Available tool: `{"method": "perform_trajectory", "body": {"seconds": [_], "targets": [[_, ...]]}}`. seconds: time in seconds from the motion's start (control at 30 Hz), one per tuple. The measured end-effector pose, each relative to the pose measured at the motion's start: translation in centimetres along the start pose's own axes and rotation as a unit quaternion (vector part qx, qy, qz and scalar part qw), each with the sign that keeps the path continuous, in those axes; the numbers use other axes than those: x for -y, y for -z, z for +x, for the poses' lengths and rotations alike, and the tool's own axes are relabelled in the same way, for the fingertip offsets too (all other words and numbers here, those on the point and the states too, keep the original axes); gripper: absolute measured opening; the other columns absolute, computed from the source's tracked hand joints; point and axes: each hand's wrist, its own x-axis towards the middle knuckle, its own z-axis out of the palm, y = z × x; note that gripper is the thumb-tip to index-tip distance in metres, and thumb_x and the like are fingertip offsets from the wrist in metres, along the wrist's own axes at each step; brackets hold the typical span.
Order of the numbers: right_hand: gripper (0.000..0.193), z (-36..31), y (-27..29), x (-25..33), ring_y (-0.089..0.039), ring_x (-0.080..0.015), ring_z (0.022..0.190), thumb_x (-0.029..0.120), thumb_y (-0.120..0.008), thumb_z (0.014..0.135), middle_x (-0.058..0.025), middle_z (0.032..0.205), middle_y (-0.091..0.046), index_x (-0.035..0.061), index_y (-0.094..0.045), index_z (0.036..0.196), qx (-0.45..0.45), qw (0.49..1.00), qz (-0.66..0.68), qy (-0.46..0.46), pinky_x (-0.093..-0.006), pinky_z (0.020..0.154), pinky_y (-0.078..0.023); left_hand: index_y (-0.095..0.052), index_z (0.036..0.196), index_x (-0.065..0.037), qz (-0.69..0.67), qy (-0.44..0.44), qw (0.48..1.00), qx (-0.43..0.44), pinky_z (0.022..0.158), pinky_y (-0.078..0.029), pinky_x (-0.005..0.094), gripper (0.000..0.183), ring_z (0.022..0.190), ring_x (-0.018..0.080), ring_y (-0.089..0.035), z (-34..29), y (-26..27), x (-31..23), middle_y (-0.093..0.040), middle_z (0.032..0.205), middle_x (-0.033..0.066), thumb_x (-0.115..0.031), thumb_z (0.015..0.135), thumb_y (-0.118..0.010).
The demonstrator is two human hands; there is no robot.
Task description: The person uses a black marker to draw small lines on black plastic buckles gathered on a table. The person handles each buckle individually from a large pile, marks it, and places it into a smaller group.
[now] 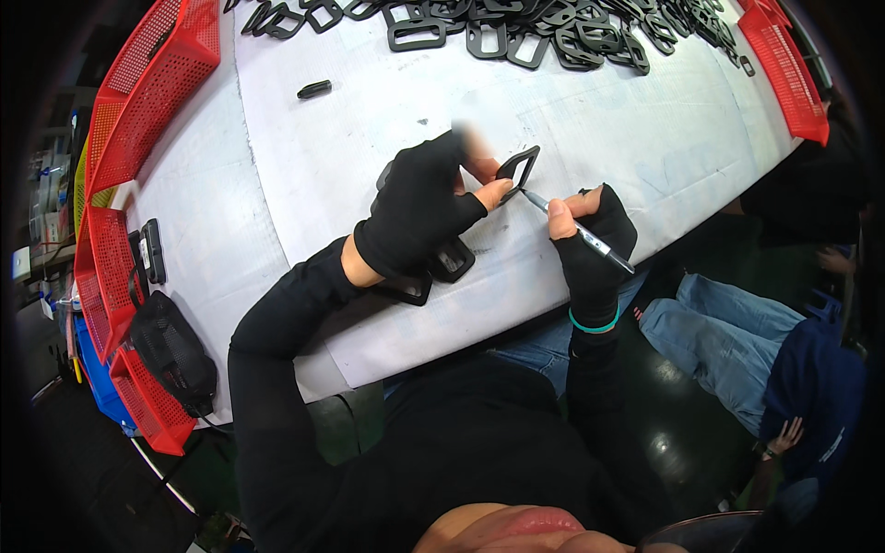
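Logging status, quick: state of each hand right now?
Left hand: closed, holding a small black frame.
Right hand: closed, holding a pen pointed at that frame.

Place: workshop — small-parts kind | heap of black frames [597, 37] | white-topped worktable [369, 120] — red perforated baskets [152, 88]

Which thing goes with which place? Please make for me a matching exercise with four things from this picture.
Things
1. Teal band
2. Frame pile
3. Pen
4. Frame beside pen tip

Places
A. Gripped in right hand
B. Held by left hand
C. Around right wrist
D. Far part of table

Pairs: 1-C, 2-D, 3-A, 4-B
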Motion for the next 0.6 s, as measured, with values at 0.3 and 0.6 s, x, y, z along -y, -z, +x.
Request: {"method": "perform_trajectory", "body": {"seconds": [0.3,0.6], "targets": [[0.018,0.0,0.0,0.2,-0.048,-0.0063,0.054,0.006,-0.068,0.079,-0.0015,0.059,-0.053,0.0011,-0.054,0.071,0.003,1.000,0.012,-0.006,-0.0220,0.050,-0.038,-0.060,0.082,-0.004,0.023,-0.038,0.999,-0.006,0.046,-0.035,0.0182,0.019,0.050,0.0014,-0.045,-0.6,-0.2,0.3,-0.062,0.068,-0.0006,-0.014,0.075,-0.074],[0.016,-0.2,0.2,-0.1,-0.050,-0.0067,0.053,0.004,-0.068,0.078,-0.0030,0.059,-0.056,0.0009,-0.054,0.072,0.014,1.000,0.002,0.027,-0.0219,0.049,-0.040,-0.060,0.081,-0.005,0.103,-0.131,0.986,-0.018,0.046,-0.041,0.0223,0.017,0.051,0.0090,-0.054,-1.5,-1.1,0.7,-0.061,0.065,0.0025,-0.009,0.074,-0.075]]}}
